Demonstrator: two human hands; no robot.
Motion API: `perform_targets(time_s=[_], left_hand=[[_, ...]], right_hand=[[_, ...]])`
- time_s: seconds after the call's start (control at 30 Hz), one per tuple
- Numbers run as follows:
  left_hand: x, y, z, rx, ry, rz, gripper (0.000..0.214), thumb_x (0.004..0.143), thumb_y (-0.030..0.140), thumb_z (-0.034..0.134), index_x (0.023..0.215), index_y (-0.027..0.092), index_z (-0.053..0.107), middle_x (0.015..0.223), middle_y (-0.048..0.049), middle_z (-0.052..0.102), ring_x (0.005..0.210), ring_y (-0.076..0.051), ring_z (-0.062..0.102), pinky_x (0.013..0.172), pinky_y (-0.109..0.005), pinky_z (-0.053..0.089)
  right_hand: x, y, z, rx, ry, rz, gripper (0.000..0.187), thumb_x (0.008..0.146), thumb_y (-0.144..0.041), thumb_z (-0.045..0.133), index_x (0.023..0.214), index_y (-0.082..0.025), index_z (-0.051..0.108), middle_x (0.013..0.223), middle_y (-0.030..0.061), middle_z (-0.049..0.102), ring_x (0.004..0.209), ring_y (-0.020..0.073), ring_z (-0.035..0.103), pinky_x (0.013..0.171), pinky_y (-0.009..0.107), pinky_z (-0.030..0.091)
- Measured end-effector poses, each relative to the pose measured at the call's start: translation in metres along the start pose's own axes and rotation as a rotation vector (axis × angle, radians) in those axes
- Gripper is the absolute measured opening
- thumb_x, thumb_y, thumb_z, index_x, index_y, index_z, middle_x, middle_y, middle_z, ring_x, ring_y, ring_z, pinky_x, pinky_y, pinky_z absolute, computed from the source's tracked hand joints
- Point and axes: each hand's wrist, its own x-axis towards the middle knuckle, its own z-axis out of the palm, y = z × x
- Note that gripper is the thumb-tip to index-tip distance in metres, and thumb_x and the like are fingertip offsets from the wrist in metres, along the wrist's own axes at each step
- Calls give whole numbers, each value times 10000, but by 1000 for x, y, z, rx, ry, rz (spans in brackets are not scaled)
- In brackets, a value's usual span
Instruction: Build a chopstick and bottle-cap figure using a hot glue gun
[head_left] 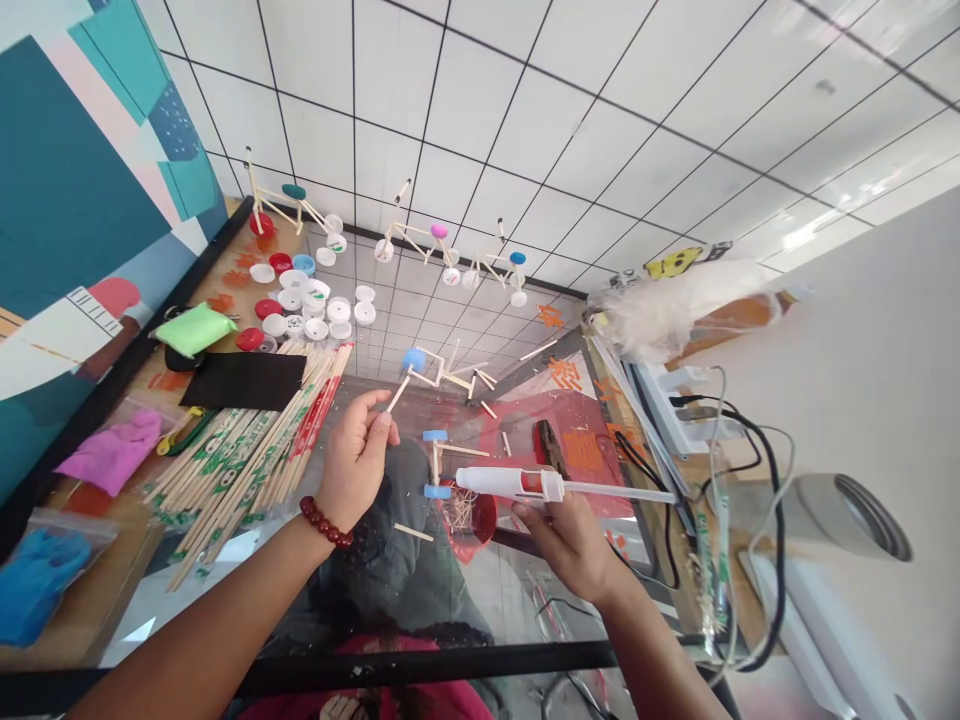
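My left hand (358,458) is closed in a pinch on a thin wooden stick that belongs to a small stick frame (439,372) with a blue cap at one end, held just above the glass table. My right hand (571,540) grips a white glue gun (525,484), its nozzle pointing left at a little stick axle with two blue bottle caps (435,463) standing on the glass. Short loose stick pieces (413,532) lie between my hands.
A heap of chopsticks in printed wrappers (247,455) lies left, beside a black sheet (241,380) and bags of pink, green and blue clay (112,452). Several bottle caps (311,305) and three finished stick bicycles (435,245) sit farther back. Cables and a power strip (675,410) crowd the right.
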Motion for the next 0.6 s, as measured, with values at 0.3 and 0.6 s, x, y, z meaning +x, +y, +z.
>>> perform_targets(time_s=[0.3, 0.6], left_hand=[[0, -2, 0, -4, 4, 1, 321, 950, 354, 467, 1214, 187, 539, 727, 5, 621, 671, -144, 572, 672, -277, 439], [-4, 1, -1, 108, -5, 75, 288, 963, 329, 426, 1176, 192, 564, 784, -11, 623, 700, -153, 566, 688, -289, 443]], right_hand=[[-4, 4, 2, -49, 22, -19, 210, 976, -320, 435, 942, -197, 602, 808, 50, 674, 739, 204, 614, 697, 319, 464], [-4, 9, 2, -105, 58, 8, 218, 955, -311, 450, 995, -191, 627, 865, 68, 704, 772, 229, 641, 711, 338, 486]])
